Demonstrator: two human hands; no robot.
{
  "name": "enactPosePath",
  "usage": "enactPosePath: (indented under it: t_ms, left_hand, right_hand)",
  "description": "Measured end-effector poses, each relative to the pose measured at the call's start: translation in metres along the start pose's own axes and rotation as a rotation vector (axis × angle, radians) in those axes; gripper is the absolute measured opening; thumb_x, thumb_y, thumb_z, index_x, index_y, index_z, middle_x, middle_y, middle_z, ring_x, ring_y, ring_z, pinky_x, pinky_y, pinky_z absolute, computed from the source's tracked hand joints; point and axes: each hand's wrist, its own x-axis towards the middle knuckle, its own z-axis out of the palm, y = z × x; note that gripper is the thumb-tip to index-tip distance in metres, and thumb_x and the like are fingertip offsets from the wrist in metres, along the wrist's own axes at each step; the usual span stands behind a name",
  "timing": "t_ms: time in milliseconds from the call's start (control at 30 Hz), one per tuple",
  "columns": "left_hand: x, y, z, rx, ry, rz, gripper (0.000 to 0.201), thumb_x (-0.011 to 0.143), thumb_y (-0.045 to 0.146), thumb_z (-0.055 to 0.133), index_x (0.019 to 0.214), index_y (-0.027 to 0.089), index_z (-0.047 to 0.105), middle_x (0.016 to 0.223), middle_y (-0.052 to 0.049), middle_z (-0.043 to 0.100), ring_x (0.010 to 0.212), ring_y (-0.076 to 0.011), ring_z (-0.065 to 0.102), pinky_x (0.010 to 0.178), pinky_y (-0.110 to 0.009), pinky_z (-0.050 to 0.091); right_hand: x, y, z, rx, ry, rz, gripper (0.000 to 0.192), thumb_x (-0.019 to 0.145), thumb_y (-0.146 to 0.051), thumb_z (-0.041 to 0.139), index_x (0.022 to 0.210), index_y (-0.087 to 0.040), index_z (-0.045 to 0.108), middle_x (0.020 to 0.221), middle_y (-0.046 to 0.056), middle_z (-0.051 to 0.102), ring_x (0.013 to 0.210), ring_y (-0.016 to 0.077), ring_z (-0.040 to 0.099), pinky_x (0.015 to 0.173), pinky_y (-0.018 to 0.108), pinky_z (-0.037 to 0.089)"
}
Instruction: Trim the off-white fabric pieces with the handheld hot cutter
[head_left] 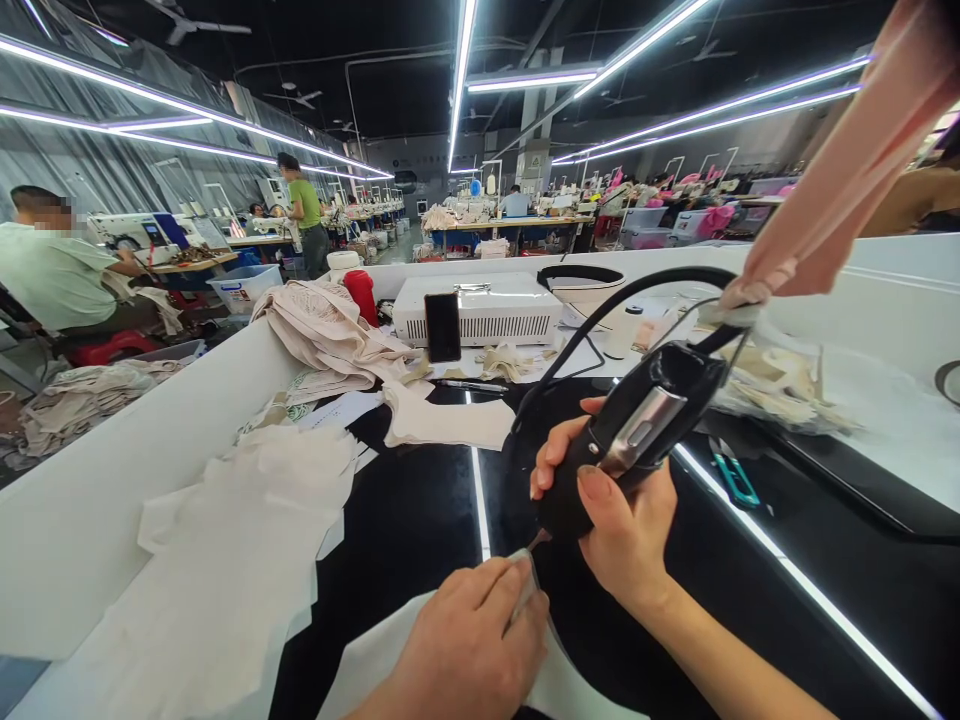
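Observation:
My right hand grips a black handheld tool with a metal lever, tip pointing down and left, its black cable looping back. The tool's tip touches the corner of a white fabric piece that my left hand pinches at its edge on the glossy black table. A pink fabric strap hangs from the upper right toward the tool's rear.
A stack of white fabric pieces lies at left. Beige cloth bags, a phone, a white box unit, a red cup and teal snips sit farther back. White walls border the table. People work at distant stations.

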Motion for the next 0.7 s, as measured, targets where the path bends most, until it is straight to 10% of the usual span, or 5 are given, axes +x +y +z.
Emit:
enactPosePath:
  t_ms: [700]
  left_hand:
    - [-0.012,0.001,0.007,0.108,-0.168,0.086,0.03,0.119,0.028,0.057,0.131,0.008,0.076,0.132,-0.013,0.082,0.121,-0.0217,0.077,0.1,-0.03,0.063]
  right_hand:
    - [0.003,-0.004,-0.004,0.017,0.006,0.01,0.042,0.097,-0.046,0.09,0.129,-0.03,0.068,0.088,-0.002,0.072,0.063,0.0169,0.068,0.053,0.03,0.064]
